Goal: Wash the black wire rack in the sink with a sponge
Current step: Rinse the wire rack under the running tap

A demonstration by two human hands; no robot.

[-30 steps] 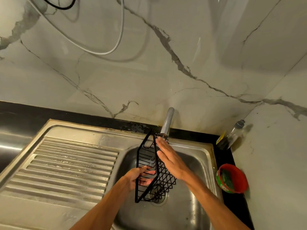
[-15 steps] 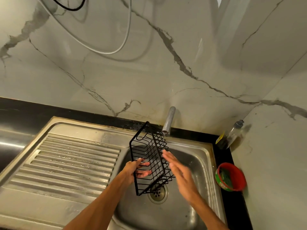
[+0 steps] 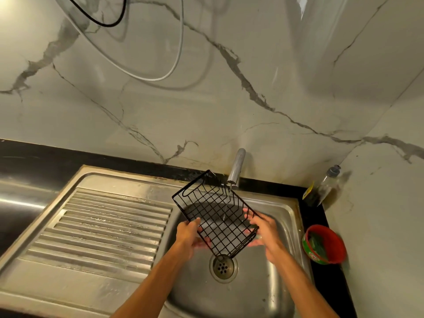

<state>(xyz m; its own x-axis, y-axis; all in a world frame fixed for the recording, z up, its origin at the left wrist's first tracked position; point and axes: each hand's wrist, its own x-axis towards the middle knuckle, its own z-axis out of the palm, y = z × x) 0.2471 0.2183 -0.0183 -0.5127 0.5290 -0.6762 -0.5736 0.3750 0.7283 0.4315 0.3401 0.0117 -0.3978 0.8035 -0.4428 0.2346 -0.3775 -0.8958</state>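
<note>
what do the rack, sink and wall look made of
Rack: thin metal wire, apparently coated matte black; an open welded-looking grid. Sink: likely stainless steel, brushed, with dull silvery reflections. Wall: glossy marble or marble-look tile, grey veins on white; which one cannot be told.

A left hand (image 3: 187,235) and right hand (image 3: 267,232) hold a black wire rack (image 3: 215,212) under the running tap (image 3: 236,168), above the steel sink (image 3: 263,294).

A clear bottle (image 3: 325,189) with a grey cap stands in the corner on the black countertop (image 3: 34,157), a red tub (image 3: 336,244) nearer; a white cable (image 3: 156,80) and a black cable (image 3: 107,25) loop across the veined marble wall (image 3: 206,115)
</note>
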